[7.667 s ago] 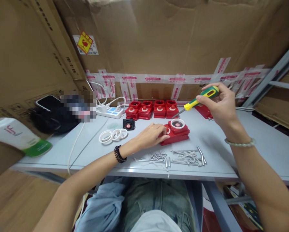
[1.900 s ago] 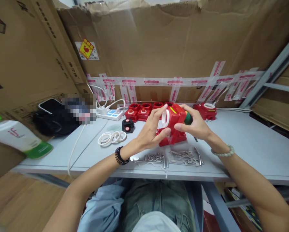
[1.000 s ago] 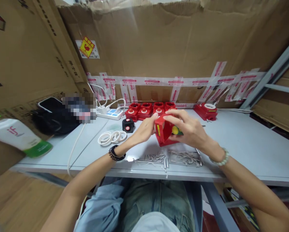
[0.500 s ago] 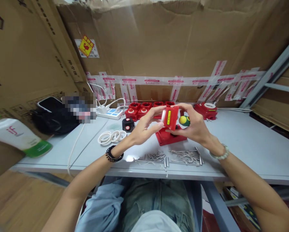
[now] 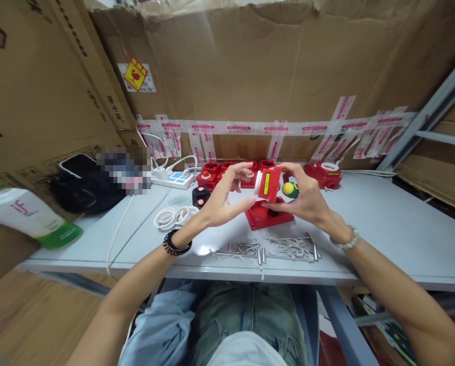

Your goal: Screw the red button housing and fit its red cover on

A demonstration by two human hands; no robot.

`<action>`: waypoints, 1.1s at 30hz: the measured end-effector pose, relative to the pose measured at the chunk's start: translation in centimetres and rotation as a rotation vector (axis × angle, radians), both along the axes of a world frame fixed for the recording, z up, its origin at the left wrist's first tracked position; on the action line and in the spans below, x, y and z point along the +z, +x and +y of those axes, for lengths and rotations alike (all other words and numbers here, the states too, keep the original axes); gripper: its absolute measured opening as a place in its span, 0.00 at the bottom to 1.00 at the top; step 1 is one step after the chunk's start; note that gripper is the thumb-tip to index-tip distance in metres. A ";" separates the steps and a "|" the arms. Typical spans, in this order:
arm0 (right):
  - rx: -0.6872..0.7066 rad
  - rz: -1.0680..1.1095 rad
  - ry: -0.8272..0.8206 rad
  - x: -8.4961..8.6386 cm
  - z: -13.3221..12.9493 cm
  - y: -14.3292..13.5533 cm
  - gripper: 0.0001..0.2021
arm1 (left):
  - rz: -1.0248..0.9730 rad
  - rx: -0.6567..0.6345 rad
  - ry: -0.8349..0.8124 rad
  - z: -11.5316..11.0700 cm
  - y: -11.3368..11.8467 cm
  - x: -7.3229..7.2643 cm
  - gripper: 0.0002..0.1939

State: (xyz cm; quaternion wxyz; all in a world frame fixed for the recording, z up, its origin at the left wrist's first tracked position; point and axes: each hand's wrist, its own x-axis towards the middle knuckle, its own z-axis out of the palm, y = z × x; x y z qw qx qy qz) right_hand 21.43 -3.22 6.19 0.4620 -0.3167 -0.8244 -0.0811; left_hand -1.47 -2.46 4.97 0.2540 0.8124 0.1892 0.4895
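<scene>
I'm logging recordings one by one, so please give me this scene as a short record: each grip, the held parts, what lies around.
Left grip: open, beside the white ring; contact unclear
Right grip: holds the red cover and a green-and-yellow handle
Cover pose: tilted, ring end facing left, above the red base
Near edge of table: screws, metal rods
Left side: loose white rings, black block
Back: red boxes, power strip

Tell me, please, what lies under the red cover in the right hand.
Beneath the red cover, a red base lies on the table, with a dark part partly visible; the right hand and cover hide the rest.
</scene>
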 end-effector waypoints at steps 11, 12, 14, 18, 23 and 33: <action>0.053 0.024 -0.096 -0.4 -0.1 -0.5 0.37 | 0.049 -0.065 0.044 1.0 0.0 -0.6 0.31; 0.064 0.026 -0.107 -0.5 -0.1 -0.5 0.37 | 0.046 -0.065 0.030 1.1 0.0 -0.6 0.30; 0.082 0.026 -0.109 -0.6 0.0 -0.4 0.37 | 0.035 -0.074 -0.024 1.2 0.0 -0.7 0.27; 0.089 -0.020 -0.003 -0.9 0.2 -0.3 0.36 | 0.001 -0.058 -0.196 1.1 0.3 -1.0 0.19; 0.141 -0.153 0.122 -1.0 -0.1 -0.7 0.32 | -0.078 -0.055 -0.426 1.1 0.8 -1.4 0.17; 0.098 -0.126 0.118 -0.7 -0.4 -0.8 0.32 | -0.044 0.066 -0.243 1.3 -0.1 -0.8 0.25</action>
